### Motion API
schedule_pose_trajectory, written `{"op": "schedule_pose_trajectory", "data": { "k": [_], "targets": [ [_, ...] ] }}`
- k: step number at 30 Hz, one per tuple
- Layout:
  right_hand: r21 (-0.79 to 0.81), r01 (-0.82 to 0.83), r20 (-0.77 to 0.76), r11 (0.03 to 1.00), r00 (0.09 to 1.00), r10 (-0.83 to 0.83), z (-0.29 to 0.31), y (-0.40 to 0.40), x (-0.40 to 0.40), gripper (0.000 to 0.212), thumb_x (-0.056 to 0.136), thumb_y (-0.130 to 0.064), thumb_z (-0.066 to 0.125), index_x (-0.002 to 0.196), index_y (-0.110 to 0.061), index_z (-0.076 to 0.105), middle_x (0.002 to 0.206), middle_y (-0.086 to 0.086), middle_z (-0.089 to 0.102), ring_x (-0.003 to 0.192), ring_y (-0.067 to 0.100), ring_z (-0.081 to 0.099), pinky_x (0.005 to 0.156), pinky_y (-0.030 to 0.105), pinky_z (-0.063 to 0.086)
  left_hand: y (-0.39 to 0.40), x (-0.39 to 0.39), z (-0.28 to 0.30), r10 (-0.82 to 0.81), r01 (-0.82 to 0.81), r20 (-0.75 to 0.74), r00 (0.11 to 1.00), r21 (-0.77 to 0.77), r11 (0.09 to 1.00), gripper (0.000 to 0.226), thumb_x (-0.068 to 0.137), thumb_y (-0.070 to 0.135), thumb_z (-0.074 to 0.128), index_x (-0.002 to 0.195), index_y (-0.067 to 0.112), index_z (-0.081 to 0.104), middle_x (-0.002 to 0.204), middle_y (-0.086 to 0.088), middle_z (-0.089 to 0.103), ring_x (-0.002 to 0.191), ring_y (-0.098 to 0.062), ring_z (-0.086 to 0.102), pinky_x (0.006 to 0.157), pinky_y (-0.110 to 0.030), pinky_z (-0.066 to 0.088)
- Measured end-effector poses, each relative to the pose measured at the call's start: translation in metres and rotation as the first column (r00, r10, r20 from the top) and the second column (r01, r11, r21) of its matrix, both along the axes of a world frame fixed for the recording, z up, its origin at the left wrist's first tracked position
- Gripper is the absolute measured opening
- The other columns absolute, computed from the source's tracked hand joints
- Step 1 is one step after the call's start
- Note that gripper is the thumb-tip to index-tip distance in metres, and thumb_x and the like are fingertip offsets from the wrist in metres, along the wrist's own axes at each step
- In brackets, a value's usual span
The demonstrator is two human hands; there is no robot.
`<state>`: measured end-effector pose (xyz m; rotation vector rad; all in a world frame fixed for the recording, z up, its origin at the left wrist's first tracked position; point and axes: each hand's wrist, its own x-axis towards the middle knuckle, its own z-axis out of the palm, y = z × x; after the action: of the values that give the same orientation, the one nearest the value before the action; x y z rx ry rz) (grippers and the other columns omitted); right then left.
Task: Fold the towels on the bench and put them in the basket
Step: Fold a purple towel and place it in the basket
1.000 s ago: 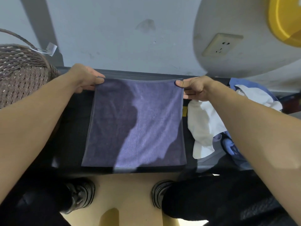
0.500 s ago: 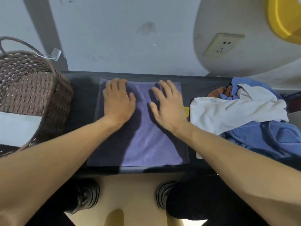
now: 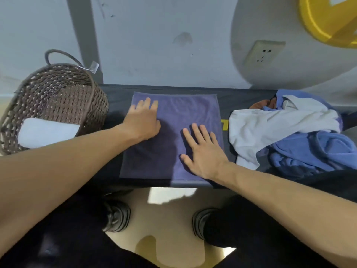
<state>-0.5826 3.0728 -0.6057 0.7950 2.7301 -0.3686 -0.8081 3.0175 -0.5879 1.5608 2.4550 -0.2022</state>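
Purple towel point(image 3: 185, 117) lies flat on bench point(image 3: 116, 93), left hand point(image 3: 144, 120) and right hand point(image 3: 202, 151) spread pressing it smooth; next likely pinch an edge and fold across.

A dark bench point(image 3: 235, 99) runs along the pale wall. A purple towel point(image 3: 185, 113) lies flat on its middle, reaching almost from the back edge to the front edge. To the right, well apart from the towel, sits a loose heap of white, blue and orange cloths point(image 3: 286, 130). At the left end stands a brown woven basket point(image 3: 63, 101).
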Motion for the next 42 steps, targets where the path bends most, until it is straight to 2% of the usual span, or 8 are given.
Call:
{"op": "schedule_pose_trajectory", "data": {
  "k": [3, 6, 12, 17, 26, 31, 38, 42],
  "targets": [
    [0.042, -0.211, 0.088, 0.977, 0.974, 0.207, 0.020, -0.008, 0.017, 0.075, 0.097, -0.055, 0.036, 0.159, -0.022, 0.008, 0.166, 0.010, 0.004, 0.152, 0.031, 0.003, 0.121, 0.049, 0.005, -0.039, 0.029, 0.032, -0.174, 0.163, 0.240, 0.955, 0.067, 0.984, 0.034, 0.089, 0.030, 0.055, 0.117, 0.011, 0.057, 0.118, -0.011, 0.056, 0.105, -0.032, 0.057, 0.089, -0.043, 0.047],
    [-0.057, -0.158, 0.088, 0.986, 0.983, 0.162, 0.025, -0.016, 0.030, 0.076, 0.096, -0.052, 0.045, 0.158, -0.021, 0.014, 0.165, 0.011, 0.011, 0.151, 0.030, 0.012, 0.121, 0.042, 0.012, -0.093, 0.066, 0.026, -0.216, 0.235, 0.419, 0.882, 0.006, 0.972, 0.029, 0.086, 0.032, 0.061, 0.110, 0.017, 0.060, 0.109, -0.004, 0.055, 0.100, -0.025, 0.056, 0.087, -0.040, 0.047],
    [-0.079, -0.135, 0.015, 0.988, 0.991, 0.136, 0.014, -0.031, 0.035, 0.068, 0.088, -0.052, 0.063, 0.144, -0.021, 0.044, 0.145, 0.005, 0.037, 0.130, 0.030, 0.035, 0.100, 0.044, 0.042, -0.128, 0.077, -0.014, -0.242, 0.256, 0.325, 0.914, 0.000, 0.967, 0.050, 0.076, 0.033, 0.072, 0.121, 0.022, 0.053, 0.113, 0.000, 0.046, 0.101, -0.022, 0.047, 0.086, -0.040, 0.046],
    [-0.087, -0.182, -0.003, 0.979, 0.983, 0.182, 0.015, -0.025, 0.038, 0.062, 0.082, -0.044, 0.074, 0.136, -0.020, 0.056, 0.126, 0.003, 0.049, 0.113, 0.025, 0.044, 0.090, 0.039, 0.045, -0.125, 0.064, -0.011, -0.267, 0.294, 0.435, 0.860, 0.005, 0.956, 0.054, 0.072, 0.035, 0.076, 0.120, 0.024, 0.054, 0.111, 0.003, 0.047, 0.097, -0.018, 0.045, 0.088, -0.035, 0.045],
    [-0.138, -0.030, -0.183, 0.990, 0.983, 0.005, 0.020, -0.021, 0.041, 0.026, 0.098, -0.027, 0.054, 0.111, -0.017, 0.074, 0.112, 0.001, 0.071, 0.103, 0.029, 0.061, 0.083, 0.036, 0.049, -0.106, 0.065, -0.008, -0.255, 0.280, 0.443, 0.860, 0.009, 0.960, 0.042, 0.075, 0.048, 0.076, 0.104, 0.022, 0.061, 0.099, 0.005, 0.051, 0.088, -0.016, 0.050, 0.077, -0.035, 0.048],
    [-0.310, 0.068, -0.222, 0.948, 0.965, -0.142, 0.023, -0.013, 0.044, 0.020, 0.098, -0.027, 0.057, 0.107, -0.014, 0.070, 0.108, 0.004, 0.071, 0.103, 0.027, 0.064, 0.086, 0.036, 0.049, -0.104, 0.060, -0.013, -0.213, 0.184, 0.428, 0.878, 0.108, 0.977, 0.019, 0.083, 0.028, 0.073, 0.099, 0.021, 0.066, 0.095, 0.006, 0.058, 0.084, -0.015, 0.057, 0.074, -0.032, 0.048],
    [-0.275, -0.076, -0.077, 0.958, 0.995, 0.057, 0.015, -0.015, 0.041, 0.070, 0.076, -0.052, 0.078, 0.134, -0.023, 0.053, 0.120, 0.001, 0.050, 0.112, 0.019, 0.045, 0.097, 0.034, 0.042, -0.099, 0.044, -0.013, -0.087, 0.059, 0.575, 0.814, 0.067, 0.996, 0.011, 0.093, 0.024, 0.063, 0.087, 0.033, 0.065, 0.088, 0.015, 0.066, 0.082, -0.005, 0.061, 0.077, -0.024, 0.045],
    [-0.309, 0.022, -0.173, 0.951, 0.982, -0.079, 0.016, -0.005, 0.041, 0.023, 0.095, -0.029, 0.062, 0.110, -0.013, 0.068, 0.104, 0.005, 0.059, 0.098, 0.024, 0.056, 0.085, 0.033, 0.046, -0.094, 0.039, -0.013, -0.016, -0.017, 0.590, 0.807, 0.050, 0.999, 0.014, 0.095, 0.030, 0.061, 0.083, 0.038, 0.060, 0.085, 0.015, 0.065, 0.080, -0.005, 0.061, 0.070, -0.021, 0.043]
  ]
}}
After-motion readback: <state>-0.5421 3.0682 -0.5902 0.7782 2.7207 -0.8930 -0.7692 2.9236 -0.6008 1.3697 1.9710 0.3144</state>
